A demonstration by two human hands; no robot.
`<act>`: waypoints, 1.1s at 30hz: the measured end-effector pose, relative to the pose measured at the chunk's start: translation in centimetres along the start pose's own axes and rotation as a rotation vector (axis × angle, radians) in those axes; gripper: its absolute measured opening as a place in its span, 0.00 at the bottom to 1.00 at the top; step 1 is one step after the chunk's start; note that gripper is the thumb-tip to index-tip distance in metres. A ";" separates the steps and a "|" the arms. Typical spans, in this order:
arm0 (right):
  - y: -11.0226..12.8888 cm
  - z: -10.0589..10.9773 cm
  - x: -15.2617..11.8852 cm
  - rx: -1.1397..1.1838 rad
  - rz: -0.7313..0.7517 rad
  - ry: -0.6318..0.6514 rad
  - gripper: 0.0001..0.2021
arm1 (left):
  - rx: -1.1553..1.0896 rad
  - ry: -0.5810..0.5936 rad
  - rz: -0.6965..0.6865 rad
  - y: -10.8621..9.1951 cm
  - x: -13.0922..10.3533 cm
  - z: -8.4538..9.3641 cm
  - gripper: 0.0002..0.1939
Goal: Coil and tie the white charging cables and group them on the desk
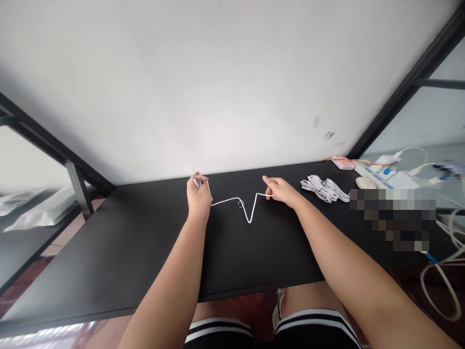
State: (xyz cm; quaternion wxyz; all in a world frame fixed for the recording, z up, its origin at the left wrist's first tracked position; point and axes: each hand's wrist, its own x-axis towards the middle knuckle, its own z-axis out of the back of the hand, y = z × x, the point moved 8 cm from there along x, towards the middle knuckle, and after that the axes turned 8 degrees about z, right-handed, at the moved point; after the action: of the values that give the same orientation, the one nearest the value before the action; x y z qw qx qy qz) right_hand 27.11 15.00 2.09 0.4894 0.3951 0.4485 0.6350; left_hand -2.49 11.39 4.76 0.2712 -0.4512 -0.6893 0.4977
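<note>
A thin white cable (249, 221) runs between my two hands above the black tabletop, dipping in a V shape at its middle. A small dark-and-white ring-like piece (240, 204) shows on or beside it near the bend. My left hand (198, 196) is closed around part of the cable, with folded white lengths showing between the fingers. On the other side, my right hand (278, 189) pinches the cable between thumb and fingers. To the right of that hand lies a bundle of white cable (323, 188), tied at its middle.
The black table (156, 261) meets a white wall (218, 87). At the right are a white mouse (365, 182), a power strip (372, 173) with plugs, a pink-and-white box (343, 163) and a blurred-out patch. Loose white cables (441, 291) hang at the right edge. Dark metal posts (78, 184) frame the sides.
</note>
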 end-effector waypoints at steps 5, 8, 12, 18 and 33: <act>0.6 0.1 -0.1 0.406 -0.015 -0.059 0.22 | -0.252 0.061 0.108 0.0 -0.2 -0.5 0.11; 1.2 0.8 -0.1 0.635 0.019 -0.102 0.20 | -0.279 0.055 0.232 0.6 0.0 -0.2 0.15; 1.0 2.5 0.2 0.822 0.061 -0.216 0.15 | -0.331 0.034 0.333 1.5 0.4 0.4 0.30; 0.1 3.6 0.3 0.808 0.047 -0.300 0.16 | -0.314 0.129 0.277 1.7 0.6 -0.2 0.23; -0.8 1.9 0.2 0.787 -0.071 -0.113 0.20 | -0.388 0.259 0.439 2.0 -0.8 -2.0 0.37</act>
State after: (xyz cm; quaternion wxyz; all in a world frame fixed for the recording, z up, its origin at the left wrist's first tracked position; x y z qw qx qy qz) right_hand 29.05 15.68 1.89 0.3461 0.5709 0.6434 0.3746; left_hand 0.20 11.73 3.66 0.1518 -0.6920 -0.6174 0.3418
